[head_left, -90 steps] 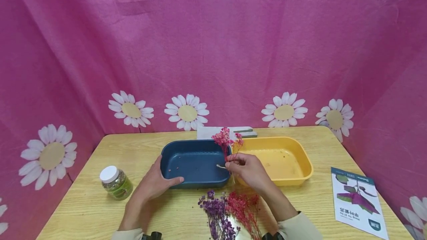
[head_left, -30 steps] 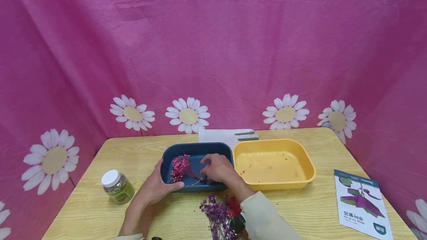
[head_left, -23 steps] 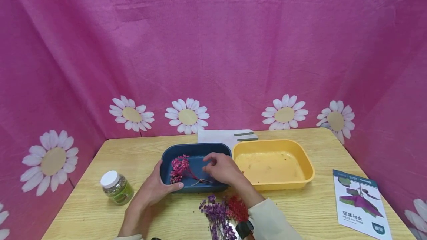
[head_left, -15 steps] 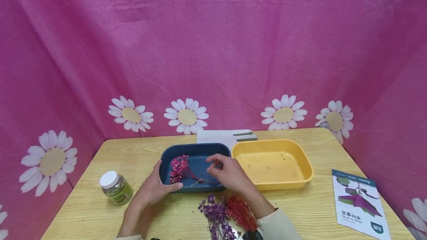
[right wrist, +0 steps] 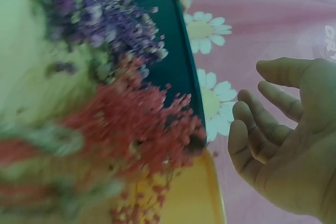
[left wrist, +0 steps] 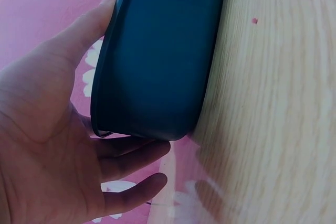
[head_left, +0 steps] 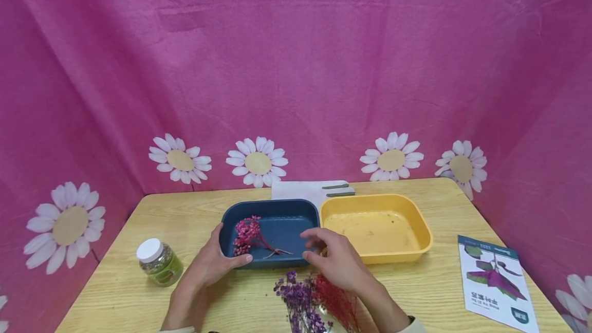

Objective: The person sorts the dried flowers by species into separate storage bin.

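My left hand (head_left: 215, 261) grips the near left corner of the dark blue tray (head_left: 289, 225). In the left wrist view the thumb lies on the tray's rim (left wrist: 116, 40) and the fingers sit around its end wall. A small bunch of pink dried flowers (head_left: 247, 231), tied with twine, lies in the tray's left half. My right hand (head_left: 339, 261) hovers over the tray's near right corner, fingers loosely bent with nothing between them. Below it lie a red dried-flower bunch (head_left: 336, 299) and a purple one (head_left: 298, 292) on the table.
A yellow tray (head_left: 370, 222) stands against the blue one on the right. A white-lidded jar (head_left: 159, 262) is at the left, and a printed plant packet (head_left: 495, 281) at the right. A white sheet with two dark strips (head_left: 296, 189) lies behind the trays.
My right hand brought the pink bunch into the blue tray, let it go, and has drawn back toward the near right. The left hand has stayed on the tray's corner.
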The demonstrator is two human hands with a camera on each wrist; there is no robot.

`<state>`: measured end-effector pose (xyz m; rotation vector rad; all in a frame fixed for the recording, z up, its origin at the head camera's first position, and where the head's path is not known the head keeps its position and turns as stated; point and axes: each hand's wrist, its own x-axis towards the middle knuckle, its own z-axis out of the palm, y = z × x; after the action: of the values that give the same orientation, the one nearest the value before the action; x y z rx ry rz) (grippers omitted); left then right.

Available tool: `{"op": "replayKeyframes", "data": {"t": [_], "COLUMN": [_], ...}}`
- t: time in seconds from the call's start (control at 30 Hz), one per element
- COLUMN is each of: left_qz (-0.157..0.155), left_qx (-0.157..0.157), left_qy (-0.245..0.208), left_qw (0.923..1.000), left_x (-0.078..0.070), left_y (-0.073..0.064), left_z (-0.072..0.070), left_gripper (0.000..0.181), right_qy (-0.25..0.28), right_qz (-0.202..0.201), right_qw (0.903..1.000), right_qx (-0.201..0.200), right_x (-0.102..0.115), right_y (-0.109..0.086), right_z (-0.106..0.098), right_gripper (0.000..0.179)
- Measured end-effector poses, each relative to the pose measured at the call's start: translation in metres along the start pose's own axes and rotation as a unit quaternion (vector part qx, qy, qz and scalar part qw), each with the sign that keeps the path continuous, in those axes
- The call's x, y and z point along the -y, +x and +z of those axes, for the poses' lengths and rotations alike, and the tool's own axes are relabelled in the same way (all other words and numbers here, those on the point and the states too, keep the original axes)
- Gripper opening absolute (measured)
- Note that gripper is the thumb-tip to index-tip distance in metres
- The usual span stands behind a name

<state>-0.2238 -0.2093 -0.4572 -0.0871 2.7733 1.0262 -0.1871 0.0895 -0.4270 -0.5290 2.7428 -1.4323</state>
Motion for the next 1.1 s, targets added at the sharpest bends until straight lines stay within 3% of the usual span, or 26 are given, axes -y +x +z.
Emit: {"op": "replayKeyframes", "data": {"t": [0.43, 0.63, 1.1], "left_qz": [0.0, 0.006, 0.009], "left_qx": [-0.004, -0.009, -0.009], "left_qy": [-0.012, -0.009, -0.002], "left_qw": [0.9999, 0.9999, 0.9999], "left_x": [0.0, 0.002, 0.001], "left_y": [0.002, 0.002, 0.002], "left_z": [0.0, 0.0, 0.0], "left_gripper": [0.123, 0.122, 0.122], "right_qy": [-0.058, -0.079, -0.039], "right_qz": [-0.023, 0.017, 0.122], "right_qw": [0.9973, 0.9964, 0.9903], "right_qx": [-0.038, -0.023, 0.054], "right_x": [-0.027, -0.037, -0.054], "right_y": [-0.042, -0.06, -0.082], "right_z": [-0.011, -0.017, -0.029], "right_gripper": [0.029, 0.029, 0.015]}}
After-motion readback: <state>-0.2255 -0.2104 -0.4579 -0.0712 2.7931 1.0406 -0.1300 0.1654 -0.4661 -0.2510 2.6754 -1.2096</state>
